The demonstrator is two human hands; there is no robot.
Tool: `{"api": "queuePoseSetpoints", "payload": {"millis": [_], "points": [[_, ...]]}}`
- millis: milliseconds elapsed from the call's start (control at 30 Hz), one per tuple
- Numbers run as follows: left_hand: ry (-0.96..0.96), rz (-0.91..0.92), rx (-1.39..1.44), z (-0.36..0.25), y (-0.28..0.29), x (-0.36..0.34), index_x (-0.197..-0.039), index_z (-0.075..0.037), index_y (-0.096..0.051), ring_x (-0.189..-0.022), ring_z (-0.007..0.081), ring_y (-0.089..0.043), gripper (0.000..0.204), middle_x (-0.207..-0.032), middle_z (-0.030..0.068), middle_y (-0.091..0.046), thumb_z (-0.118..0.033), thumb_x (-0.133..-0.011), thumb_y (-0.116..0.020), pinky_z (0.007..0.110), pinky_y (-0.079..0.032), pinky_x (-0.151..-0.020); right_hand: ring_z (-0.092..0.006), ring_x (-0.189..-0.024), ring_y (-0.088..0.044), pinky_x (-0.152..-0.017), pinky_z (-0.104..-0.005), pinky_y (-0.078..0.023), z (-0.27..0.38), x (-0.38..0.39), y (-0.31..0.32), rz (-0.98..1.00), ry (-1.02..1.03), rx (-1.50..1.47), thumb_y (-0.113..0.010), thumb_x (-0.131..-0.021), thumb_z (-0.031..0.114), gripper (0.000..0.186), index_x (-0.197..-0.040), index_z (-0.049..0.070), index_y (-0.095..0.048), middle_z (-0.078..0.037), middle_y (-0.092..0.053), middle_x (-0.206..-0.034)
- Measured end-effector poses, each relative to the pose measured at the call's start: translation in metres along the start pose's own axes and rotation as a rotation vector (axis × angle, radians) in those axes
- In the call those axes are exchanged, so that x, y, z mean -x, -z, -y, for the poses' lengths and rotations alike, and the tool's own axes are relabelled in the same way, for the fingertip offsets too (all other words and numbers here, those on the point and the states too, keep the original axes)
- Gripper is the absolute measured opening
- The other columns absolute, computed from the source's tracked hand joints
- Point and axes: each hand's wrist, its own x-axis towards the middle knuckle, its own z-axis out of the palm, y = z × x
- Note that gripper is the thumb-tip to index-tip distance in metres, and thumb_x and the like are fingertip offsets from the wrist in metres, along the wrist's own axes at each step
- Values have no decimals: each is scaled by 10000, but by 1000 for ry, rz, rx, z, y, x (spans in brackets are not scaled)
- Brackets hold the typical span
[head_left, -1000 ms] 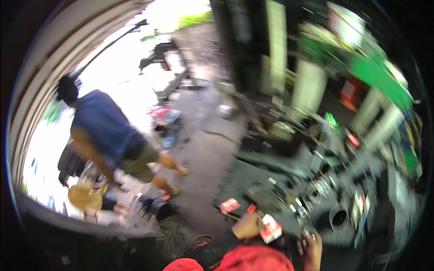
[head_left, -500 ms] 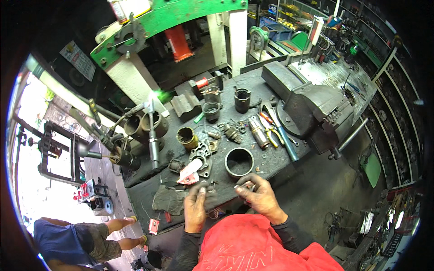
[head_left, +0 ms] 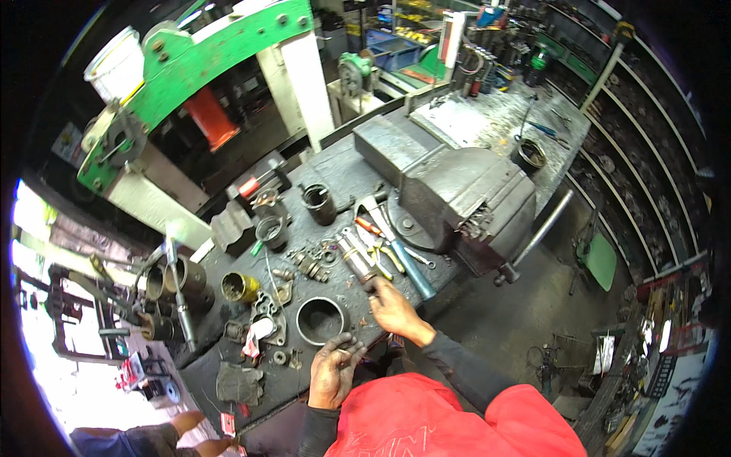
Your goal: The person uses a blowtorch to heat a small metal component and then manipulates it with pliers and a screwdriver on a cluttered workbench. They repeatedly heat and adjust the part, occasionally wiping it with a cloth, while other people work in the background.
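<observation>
My right hand point(head_left: 397, 312) reaches across the bench, its fingers curled at the near end of a slim metal cylinder point(head_left: 355, 256). That cylinder lies beside yellow-handled pliers point(head_left: 390, 259) and a blue-handled tool point(head_left: 412, 270). Close to the bench's front edge, my left hand point(head_left: 332, 373) is closed in a pinch; a small light piece seems to show at the fingertips, too small to name. Just beyond it stands a wide, open metal sleeve point(head_left: 320, 321). Left of the sleeve are a grey metal casting point(head_left: 268, 311) and a white-and-red packet point(head_left: 260, 330).
A large bench vise point(head_left: 472, 198) takes up the bench's right side. Dark metal cups point(head_left: 317, 204) and a yellowish cup point(head_left: 241, 287) stand farther back. A green press frame point(head_left: 205, 61) rises behind. A grey rag point(head_left: 239, 383) lies at left; another person's legs point(head_left: 190, 434) show below.
My right hand has left its place near my left hand and reached forward to the metal cylinder. The view has swung right, so the bench things appear farther left.
</observation>
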Motion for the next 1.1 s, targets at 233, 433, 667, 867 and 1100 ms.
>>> {"api": "queuePoseSetpoints", "payload": {"millis": [233,433,667,867,1100], "points": [[148,-39,22,-4,5,-13,-1219,97,-611,-1172,390,-649,312,-1191,226,-655,52,-924,-519,517,-508,-1133,-409,-1148,-659,-1004,-480,-532,-36,-51,-64,-23,313,150,-602,-907,16,313,-1211,22,-677,-196,-688,-1190],[105,116,66,-11,-1,-14,-1199,90,-626,-1192,360,-629,382,-1175,215,-662,97,-834,-514,513,-435,-1204,-423,-1289,-575,-1086,-476,-494,-23,-51,-59,-25,283,174,-682,-901,82,384,-1281,26,-689,-228,-596,-1394],[2,151,-253,-23,-29,-5,-1219,62,-654,-948,220,-719,233,-1083,110,-689,-106,-1061,-620,363,-618,-893,-392,-1127,-673,-978,-460,-543,28,-12,25,-18,118,-73,-711,-939,110,315,-1245,34,-716,-198,-692,-1202],[-376,78,-413,-3,-110,-16,-1260,52,-675,-915,137,-695,258,-1053,54,-714,-97,-1052,-647,271,-573,-805,-404,-1089,-686,-934,-457,-562,67,40,126,133,299,-200,-765,-932,152,468,-1355,2,-634,-230,-678,-1182],[-409,40,-178,32,-248,-5,-1153,22,-715,-945,157,-725,190,-1044,89,-762,-38,-977,-751,300,-601,-871,-368,-1004,-725,-850,-413,-611,72,14,244,11,615,15,-845,-777,7,530,-1275,3,-662,-209,-689,-1167]]}}
